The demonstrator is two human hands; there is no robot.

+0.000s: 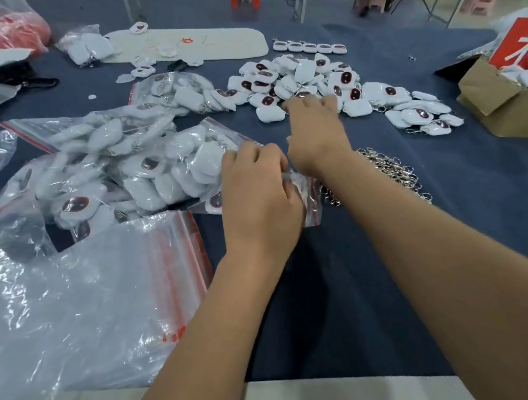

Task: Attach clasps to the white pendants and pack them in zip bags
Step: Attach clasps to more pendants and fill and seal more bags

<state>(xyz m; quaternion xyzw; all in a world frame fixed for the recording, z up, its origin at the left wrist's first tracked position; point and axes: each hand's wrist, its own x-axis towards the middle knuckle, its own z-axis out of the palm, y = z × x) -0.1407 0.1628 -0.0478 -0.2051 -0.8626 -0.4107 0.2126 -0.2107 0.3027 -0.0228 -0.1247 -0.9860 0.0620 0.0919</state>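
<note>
A filled zip bag of white pendants lies at mid-table. My left hand grips its red-striped mouth at the bag's right end. My right hand reaches forward over the bag to the near edge of the loose pile of white pendants; its fingertips touch the pile, and whether they hold one is hidden. A heap of metal clasps lies just right of my right wrist. More filled zip bags lie to the left.
A stack of empty zip bags covers the near left. A cardboard box with a red sign stands far right. A row of pendants and a white board lie at the back. Red material in plastic sits far left.
</note>
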